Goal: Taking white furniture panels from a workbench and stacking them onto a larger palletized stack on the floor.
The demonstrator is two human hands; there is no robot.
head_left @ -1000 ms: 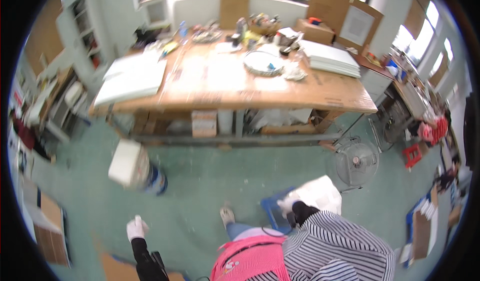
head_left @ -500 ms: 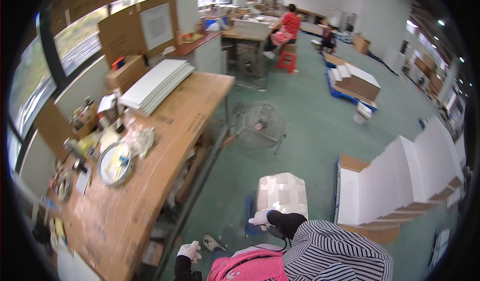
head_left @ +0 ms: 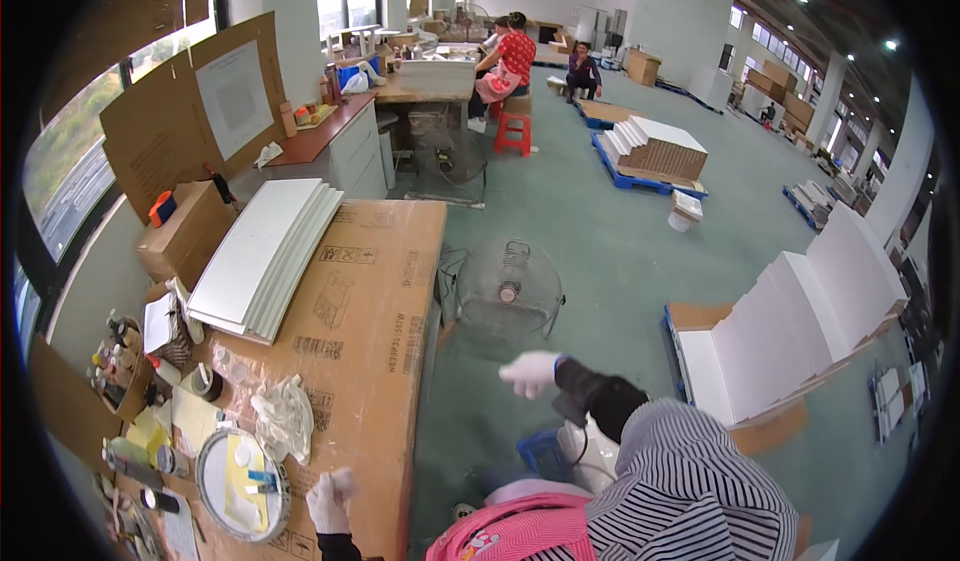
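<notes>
My left hand (head_left: 328,503), in a white glove, is above the near edge of the cardboard-covered table (head_left: 385,361). Its fingers are smeared by motion, and no held thing shows. Nearest to it are a crumpled white cloth (head_left: 285,418) and a round white tub (head_left: 212,476) with a yellow sheet and a blue-and-white piece on top. My right hand (head_left: 532,374), also white-gloved, is stretched forward over the floor, fingers loosely bent, with nothing visible in it. Under that forearm, a white wrapped bundle (head_left: 592,451) is partly hidden beside a blue crate (head_left: 541,451).
A floor fan (head_left: 508,291) stands ahead, right of the table. White panels (head_left: 262,251) lie stacked on the table. Stepped white panel stacks (head_left: 770,336) stand at right. Farther off are a loaded blue pallet (head_left: 650,151), a white bucket (head_left: 685,211), a red stool (head_left: 514,131) and seated people.
The view has swung to the right and forward. My left hand has come over the table; my right hand has moved forward from beside the white bundle, which my arm now partly covers.
</notes>
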